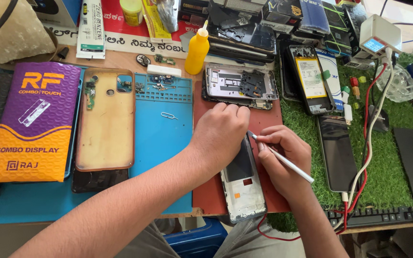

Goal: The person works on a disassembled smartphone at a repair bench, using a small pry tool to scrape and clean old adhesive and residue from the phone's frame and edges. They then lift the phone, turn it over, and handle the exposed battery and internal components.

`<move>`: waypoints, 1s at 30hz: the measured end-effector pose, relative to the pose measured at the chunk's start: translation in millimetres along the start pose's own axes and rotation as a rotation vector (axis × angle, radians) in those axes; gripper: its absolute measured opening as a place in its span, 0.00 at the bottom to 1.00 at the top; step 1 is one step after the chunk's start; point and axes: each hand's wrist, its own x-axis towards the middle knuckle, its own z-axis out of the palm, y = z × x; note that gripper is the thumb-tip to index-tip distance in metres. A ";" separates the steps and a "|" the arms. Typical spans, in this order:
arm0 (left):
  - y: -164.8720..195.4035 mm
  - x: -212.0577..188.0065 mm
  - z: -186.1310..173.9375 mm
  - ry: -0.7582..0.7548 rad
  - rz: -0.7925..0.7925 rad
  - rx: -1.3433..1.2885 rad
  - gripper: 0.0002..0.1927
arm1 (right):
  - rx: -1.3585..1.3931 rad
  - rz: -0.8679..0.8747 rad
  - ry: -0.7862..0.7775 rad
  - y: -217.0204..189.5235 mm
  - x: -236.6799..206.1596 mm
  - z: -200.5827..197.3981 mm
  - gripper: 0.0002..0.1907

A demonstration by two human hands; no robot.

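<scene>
Blue rubber matting (161, 129) covers the left of the workbench, with a purple and orange padded packet (32, 122) lying on it at the far left; just right of that packet lies a tan phone case (106, 126) with small circuit parts resting on its upper end; a thin metal pin (169, 115) lies on the bare mat further right; a yellow squeeze bottle (197, 50) stands upright behind the mat; a dark red mat (268, 126) sits in the middle, and green artificial turf (388, 157) covers the right side, where a dark phone (338, 153) lies face up beside red and white cables (366, 143). On the red mat lies an opened phone frame (242, 184), long side running away from the person; the left hand (221, 129) rests curled over its upper end, fingers bent down and pressing on it; the right hand (283, 160) sits just beside the frame's right edge, fingers pinched narrow around a slim white tool (288, 162), whose tip touches the frame near the left hand's knuckles.
</scene>
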 end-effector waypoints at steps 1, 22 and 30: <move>-0.2 0.5 -0.2 0.006 0.004 -0.002 0.12 | 0.009 0.038 0.017 0.0 0.0 0.4 0.05; -0.4 0.1 -0.7 -0.020 0.007 0.017 0.11 | 0.229 0.095 0.067 10.1 -7.5 0.6 0.03; 0.1 0.2 -2.0 -0.013 0.003 0.000 0.11 | 0.116 0.078 -0.011 4.8 -2.4 0.4 0.04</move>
